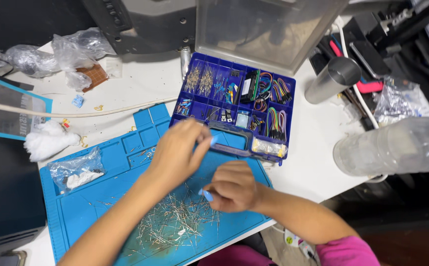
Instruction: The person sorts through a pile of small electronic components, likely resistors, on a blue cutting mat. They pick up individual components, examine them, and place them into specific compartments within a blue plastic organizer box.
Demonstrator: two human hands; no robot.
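Note:
Both hands work over a blue work mat [101, 197]. My left hand [177, 152] is curled near the mat's far edge, pinching a small light blue piece [214, 140] whose tip pokes out between the fingers. My right hand [234, 188] is closed just below it, and a second light blue tip [207, 195] shows at its thumb. I cannot tell whether the two tips belong to one object. A heap of thin metal wire leads [175, 221] lies on the mat under and in front of both hands.
A blue compartment box [234, 106] of small electronic parts stands behind the hands, its clear lid [268, 29] raised. A steel cup [333, 79] and a plastic bottle lying on its side [397, 145] are at the right. A small plastic bag [76, 170] and a white wad [47, 140] are at the left.

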